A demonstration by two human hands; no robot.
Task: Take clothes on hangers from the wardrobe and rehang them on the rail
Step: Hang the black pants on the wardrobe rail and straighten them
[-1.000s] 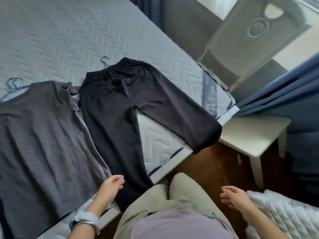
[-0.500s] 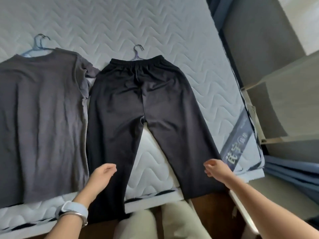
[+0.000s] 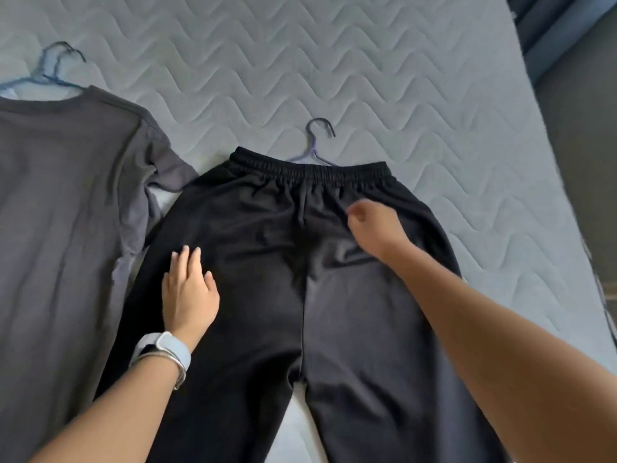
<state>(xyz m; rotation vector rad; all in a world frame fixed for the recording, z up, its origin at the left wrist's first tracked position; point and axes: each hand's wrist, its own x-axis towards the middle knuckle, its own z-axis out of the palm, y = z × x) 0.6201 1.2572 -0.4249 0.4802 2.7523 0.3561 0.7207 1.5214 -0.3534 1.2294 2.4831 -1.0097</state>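
Left hand [image 3: 190,292] is lying flat, open-fingered, on black trousers [image 3: 267,329]; right hand [image 3: 374,225] is curling near waistband [image 3: 310,169], grip unreadable through blur.

Matt black cloth trousers [image 3: 267,262], quilted mattress [image 3: 334,61], possibly plastic-coated hanger [image 3: 315,145]

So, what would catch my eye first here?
Black trousers lie spread on a quilted mattress, a hanger hook poking out above the waistband. The left hand rests flat on one leg; the right hand, blurred, is nearer the waistband. A grey T-shirt lies to their left.
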